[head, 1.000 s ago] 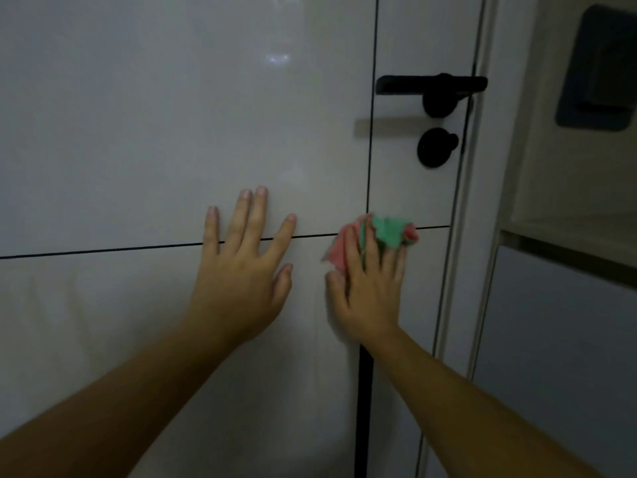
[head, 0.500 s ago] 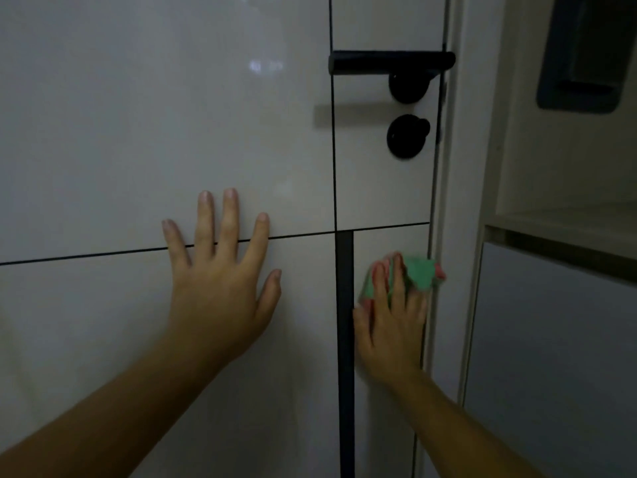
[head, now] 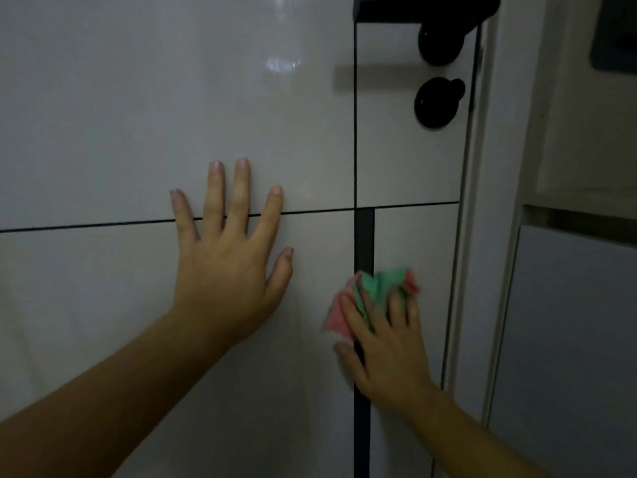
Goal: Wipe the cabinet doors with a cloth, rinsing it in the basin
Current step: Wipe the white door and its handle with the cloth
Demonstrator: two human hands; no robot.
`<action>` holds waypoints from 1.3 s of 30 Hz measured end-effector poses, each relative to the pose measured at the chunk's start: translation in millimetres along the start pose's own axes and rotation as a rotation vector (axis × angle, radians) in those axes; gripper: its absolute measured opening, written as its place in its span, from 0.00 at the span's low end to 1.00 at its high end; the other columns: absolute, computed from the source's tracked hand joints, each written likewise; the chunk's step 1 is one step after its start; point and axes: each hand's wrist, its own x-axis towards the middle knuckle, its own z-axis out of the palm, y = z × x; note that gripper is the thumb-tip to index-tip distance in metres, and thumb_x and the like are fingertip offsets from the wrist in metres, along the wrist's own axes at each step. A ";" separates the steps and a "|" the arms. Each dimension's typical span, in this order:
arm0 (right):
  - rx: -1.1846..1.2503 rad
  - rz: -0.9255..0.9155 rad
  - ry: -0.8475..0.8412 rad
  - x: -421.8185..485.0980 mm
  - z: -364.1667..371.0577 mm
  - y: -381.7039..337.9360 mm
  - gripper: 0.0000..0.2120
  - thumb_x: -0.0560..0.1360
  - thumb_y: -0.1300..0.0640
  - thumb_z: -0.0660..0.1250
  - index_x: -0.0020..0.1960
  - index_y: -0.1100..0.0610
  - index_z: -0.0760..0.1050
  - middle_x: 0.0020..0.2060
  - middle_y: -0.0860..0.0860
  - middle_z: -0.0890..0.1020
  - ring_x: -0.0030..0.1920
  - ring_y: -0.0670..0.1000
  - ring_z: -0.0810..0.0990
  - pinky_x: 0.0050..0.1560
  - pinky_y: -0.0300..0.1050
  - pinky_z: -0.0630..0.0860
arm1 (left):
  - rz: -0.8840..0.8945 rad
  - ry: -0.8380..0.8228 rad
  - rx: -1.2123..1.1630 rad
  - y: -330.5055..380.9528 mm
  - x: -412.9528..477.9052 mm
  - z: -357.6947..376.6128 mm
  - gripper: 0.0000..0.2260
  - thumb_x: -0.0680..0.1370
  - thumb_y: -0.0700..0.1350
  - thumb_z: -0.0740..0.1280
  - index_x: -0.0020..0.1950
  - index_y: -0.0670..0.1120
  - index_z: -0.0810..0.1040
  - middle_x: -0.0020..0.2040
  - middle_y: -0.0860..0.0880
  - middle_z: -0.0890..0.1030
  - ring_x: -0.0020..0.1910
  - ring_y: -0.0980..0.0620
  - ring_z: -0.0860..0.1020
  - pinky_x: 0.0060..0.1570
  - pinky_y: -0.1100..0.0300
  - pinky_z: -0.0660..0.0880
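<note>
Pressing the cloth (head: 382, 281) flat to the cabinet door (head: 138, 115), the right hand (head: 386, 350) lies straight-fingered beside the spread left hand (head: 224, 270).

Glossy, smooth white door (head: 138, 98) catches a light glare, matt black handle (head: 431, 15) above, soft crumpled pink-green cloth (head: 379, 284) against it.
</note>
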 end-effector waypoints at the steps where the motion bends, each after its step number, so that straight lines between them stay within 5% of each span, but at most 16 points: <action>1: -0.006 -0.030 -0.024 -10.3 0.9 1.8 0.32 0.84 0.38 0.47 0.83 0.49 0.46 0.81 0.54 0.51 0.79 0.66 0.53 0.80 0.62 0.39 | -0.007 0.001 0.000 0.7 0.3 0.6 0.32 0.81 0.59 0.55 0.82 0.46 0.58 0.83 0.36 0.49 0.82 0.34 0.46 0.73 0.25 0.47; 4: -0.013 -0.069 -0.008 12.1 -14.8 6.0 0.31 0.84 0.39 0.49 0.83 0.49 0.48 0.80 0.54 0.54 0.78 0.66 0.57 0.79 0.63 0.39 | -0.007 -0.009 0.002 2.7 -6.0 2.7 0.33 0.81 0.59 0.54 0.83 0.45 0.55 0.83 0.36 0.48 0.82 0.35 0.45 0.74 0.26 0.46; 8: 0.018 0.149 0.137 91.7 -40.9 -1.5 0.32 0.83 0.40 0.47 0.83 0.51 0.46 0.81 0.53 0.46 0.80 0.64 0.44 0.79 0.65 0.40 | 0.087 -0.021 -0.004 4.6 -35.3 16.2 0.32 0.82 0.57 0.54 0.83 0.44 0.56 0.83 0.36 0.50 0.82 0.35 0.47 0.74 0.27 0.48; 10: 0.003 0.097 0.165 91.3 -35.2 -10.7 0.33 0.83 0.41 0.49 0.83 0.53 0.48 0.82 0.54 0.46 0.81 0.66 0.45 0.79 0.67 0.43 | 0.105 -0.034 0.001 1.9 -46.1 23.3 0.32 0.82 0.57 0.55 0.83 0.45 0.56 0.83 0.37 0.50 0.82 0.36 0.47 0.75 0.28 0.47; 13: -0.025 -0.191 0.081 36.3 -9.9 -20.8 0.31 0.82 0.41 0.56 0.81 0.51 0.58 0.81 0.55 0.60 0.80 0.66 0.55 0.78 0.67 0.49 | 0.114 -0.031 -0.006 -2.3 -46.5 26.8 0.32 0.81 0.56 0.56 0.83 0.47 0.56 0.83 0.39 0.51 0.82 0.37 0.48 0.76 0.30 0.46; 15: -0.051 -0.272 0.012 17.9 -8.7 -18.9 0.28 0.81 0.41 0.59 0.79 0.50 0.65 0.72 0.53 0.72 0.73 0.66 0.68 0.77 0.64 0.54 | 0.115 -0.032 -0.023 -2.4 -45.3 25.5 0.32 0.81 0.56 0.56 0.83 0.47 0.56 0.83 0.39 0.51 0.82 0.37 0.48 0.76 0.30 0.47; 17: -0.080 -0.283 0.011 38.8 -19.7 -17.3 0.26 0.82 0.42 0.58 0.76 0.52 0.69 0.68 0.54 0.74 0.71 0.65 0.68 0.77 0.64 0.55 | 0.106 -0.032 -0.049 -1.0 -46.3 24.6 0.32 0.80 0.55 0.56 0.83 0.47 0.56 0.83 0.39 0.52 0.82 0.37 0.48 0.76 0.30 0.47; 21: -0.073 -0.041 0.169 106.7 -43.1 -21.4 0.31 0.83 0.41 0.50 0.82 0.53 0.55 0.81 0.57 0.55 0.81 0.64 0.50 0.79 0.64 0.42 | 0.101 -0.037 -0.083 1.1 -45.8 18.1 0.34 0.77 0.52 0.59 0.83 0.47 0.56 0.83 0.40 0.52 0.82 0.38 0.48 0.76 0.30 0.47; 23: -0.068 -0.079 0.166 96.1 -36.1 -37.1 0.32 0.83 0.41 0.52 0.82 0.53 0.52 0.82 0.55 0.48 0.81 0.63 0.45 0.79 0.65 0.41 | 0.088 -0.038 -0.113 -2.5 -47.5 11.2 0.35 0.76 0.51 0.59 0.83 0.47 0.56 0.83 0.40 0.52 0.83 0.39 0.48 0.76 0.31 0.49; 26: -0.065 -0.351 0.044 36.1 -6.0 -60.6 0.31 0.81 0.40 0.59 0.80 0.52 0.62 0.79 0.55 0.63 0.78 0.64 0.59 0.79 0.64 0.45 | 0.029 -0.002 -0.129 -19.3 -64.6 2.4 0.34 0.75 0.51 0.59 0.82 0.45 0.59 0.82 0.37 0.53 0.82 0.37 0.50 0.76 0.31 0.51; 30: -0.117 -0.433 -0.027 32.6 -7.1 -68.3 0.23 0.82 0.42 0.57 0.73 0.51 0.71 0.64 0.55 0.79 0.70 0.63 0.68 0.77 0.61 0.53 | -0.103 -0.035 -0.104 -44.2 -124.8 6.7 0.36 0.73 0.52 0.61 0.81 0.44 0.62 0.82 0.35 0.53 0.81 0.33 0.50 0.73 0.26 0.51; 32: -0.125 -0.362 0.079 76.3 -21.2 -74.4 0.25 0.82 0.42 0.54 0.75 0.52 0.68 0.69 0.58 0.77 0.73 0.65 0.64 0.76 0.64 0.54 | -0.179 -0.080 -0.061 -56.0 -151.6 17.5 0.36 0.72 0.53 0.61 0.81 0.46 0.62 0.82 0.35 0.53 0.81 0.32 0.51 0.71 0.24 0.52; 35: -0.104 -0.160 0.177 128.0 -38.5 -92.8 0.31 0.83 0.40 0.50 0.82 0.53 0.55 0.81 0.56 0.55 0.80 0.66 0.50 0.78 0.68 0.46 | -0.206 -0.095 -0.045 -64.7 -166.7 30.2 0.35 0.73 0.53 0.60 0.81 0.49 0.60 0.82 0.36 0.51 0.81 0.31 0.50 0.69 0.21 0.50; 37: -0.105 -0.223 0.175 120.6 -31.6 -108.5 0.33 0.82 0.39 0.51 0.82 0.53 0.53 0.81 0.56 0.49 0.81 0.65 0.46 0.78 0.69 0.44 | -0.206 -0.074 -0.072 -63.8 -166.2 31.6 0.34 0.74 0.53 0.60 0.81 0.50 0.60 0.82 0.37 0.52 0.81 0.31 0.49 0.69 0.21 0.49; 39: -0.096 -0.415 0.129 88.3 -11.7 -114.7 0.32 0.82 0.39 0.57 0.81 0.52 0.58 0.81 0.55 0.56 0.81 0.64 0.50 0.78 0.68 0.46 | -0.210 -0.060 -0.096 -64.0 -166.1 30.1 0.34 0.74 0.53 0.60 0.81 0.51 0.62 0.82 0.38 0.52 0.81 0.33 0.49 0.70 0.21 0.48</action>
